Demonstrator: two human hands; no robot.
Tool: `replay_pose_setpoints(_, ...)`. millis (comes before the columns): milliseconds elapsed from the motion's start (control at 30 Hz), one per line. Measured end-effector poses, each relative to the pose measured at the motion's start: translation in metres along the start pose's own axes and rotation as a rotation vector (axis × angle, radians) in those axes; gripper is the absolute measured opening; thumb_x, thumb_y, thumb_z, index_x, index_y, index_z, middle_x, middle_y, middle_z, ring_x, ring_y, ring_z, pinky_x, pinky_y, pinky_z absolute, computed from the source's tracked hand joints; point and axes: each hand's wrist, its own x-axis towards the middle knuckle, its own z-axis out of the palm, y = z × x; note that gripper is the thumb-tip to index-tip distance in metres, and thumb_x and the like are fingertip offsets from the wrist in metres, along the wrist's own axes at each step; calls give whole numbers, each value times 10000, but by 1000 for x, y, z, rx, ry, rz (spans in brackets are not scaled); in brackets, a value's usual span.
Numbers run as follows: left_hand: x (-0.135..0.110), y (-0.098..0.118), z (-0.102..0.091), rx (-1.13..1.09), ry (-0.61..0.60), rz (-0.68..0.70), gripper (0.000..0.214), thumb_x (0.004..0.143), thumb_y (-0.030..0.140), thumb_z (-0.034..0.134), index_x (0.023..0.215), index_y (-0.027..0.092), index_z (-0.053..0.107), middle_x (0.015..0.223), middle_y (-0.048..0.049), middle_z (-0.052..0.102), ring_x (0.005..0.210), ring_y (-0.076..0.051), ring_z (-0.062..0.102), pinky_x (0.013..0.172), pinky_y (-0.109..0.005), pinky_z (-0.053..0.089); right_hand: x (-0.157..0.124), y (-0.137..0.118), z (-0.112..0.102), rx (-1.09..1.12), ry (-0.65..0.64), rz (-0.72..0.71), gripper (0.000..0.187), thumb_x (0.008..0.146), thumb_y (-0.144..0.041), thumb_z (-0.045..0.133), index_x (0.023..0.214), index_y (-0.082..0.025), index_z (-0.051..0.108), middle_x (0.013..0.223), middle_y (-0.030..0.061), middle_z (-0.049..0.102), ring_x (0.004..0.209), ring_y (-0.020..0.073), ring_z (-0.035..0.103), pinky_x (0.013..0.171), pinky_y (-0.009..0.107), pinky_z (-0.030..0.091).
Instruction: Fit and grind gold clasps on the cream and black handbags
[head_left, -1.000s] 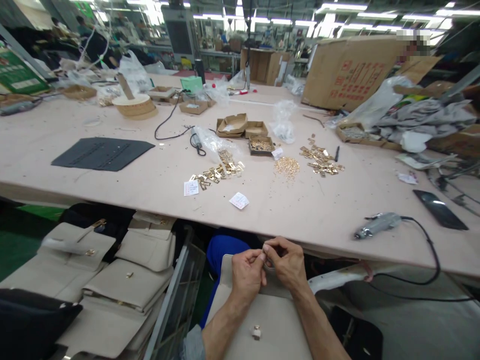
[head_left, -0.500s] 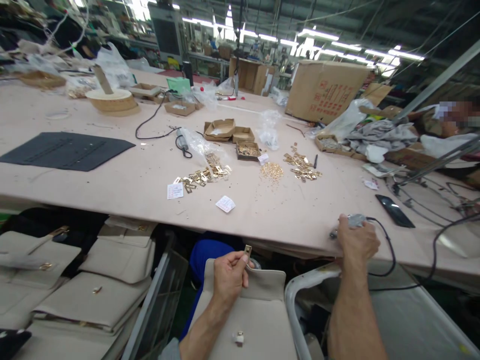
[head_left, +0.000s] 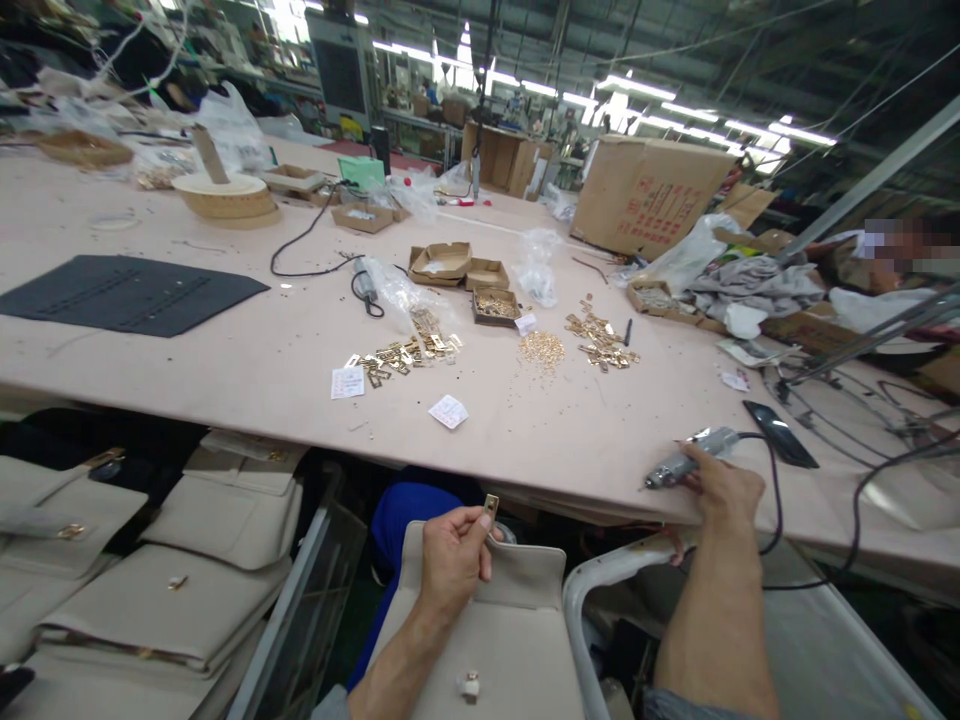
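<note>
My left hand (head_left: 454,555) is closed at the top edge of a beige bag flap (head_left: 529,572), pinching a small gold metal plate (head_left: 491,504) between thumb and fingers. The beige bag (head_left: 517,650) rests below it, with a small metal turn-lock (head_left: 470,686) on its front. At the table's front edge on the right, my right hand (head_left: 726,485) has its fingers round a grey corded electric screwdriver (head_left: 694,455). The tool lies low at the tabletop, its tip pointing left. Part of its body is hidden by my fingers.
Gold plates (head_left: 405,355) and small gold screws (head_left: 541,350) lie in piles on the table (head_left: 247,385). A phone (head_left: 780,435) is to the right. More beige bags (head_left: 172,590) are stacked at lower left, and a white-rimmed bin (head_left: 574,600) stands between my arms.
The screwdriver has turned and shifted so that its nose shows further left. My right hand sits slightly further right, uncovering more of the tool. My left hand keeps hold of the plate.
</note>
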Motion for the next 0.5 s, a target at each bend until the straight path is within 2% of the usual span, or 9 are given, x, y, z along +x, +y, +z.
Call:
replay_pose_setpoints(67,1,0,1,-2,1,-5,413,831,487,781,783,79,736,717,-122,756,304,-54,479,341,-160,279,-9,-1,1,113,-40,51,396,499,-137,874,733,-171,555,785,19,618,713,208,624,530,346,569)
replay_pose_setpoints(200,2,-1,2,-2,12,-23,437,798,516,802,808,83,743,723,-119,758,301,-57,478,329,-160,276,-27,-2,11,394,-168,105,281,627,-133,708,891,-156,615,901,-17,624,811,140,631,721,330,621)
replay_pose_setpoints(300,2,-2,1,13,7,-18,442,810,521,795,810,82,745,693,-112,748,302,-59,479,336,-159,276,-46,0,27,535,-268,145,237,677,-206,651,906,-157,610,861,-15,597,782,135,625,804,403,631)
replay_pose_setpoints(400,3,-4,1,20,10,-13,451,813,531,792,795,83,742,661,-104,736,301,-63,480,339,-162,266,-67,0,49,700,-395,232,275,719,-275,661,966,-172,598,962,23,647,884,186,677,893,513,611)
replay_pose_setpoints(433,3,-4,1,18,12,-16,454,808,536,794,795,85,742,669,-105,739,301,-65,481,338,-164,266,-74,0,56,751,-414,253,282,728,-279,663,980,-173,594,1019,38,664,901,188,686,891,503,612)
replay_pose_setpoints(500,3,-3,1,10,18,-23,457,800,543,797,800,88,743,694,-110,750,300,-68,484,335,-169,268,-84,-3,71,811,-398,259,259,748,-268,654,977,-169,584,1060,41,681,806,135,672,822,399,624)
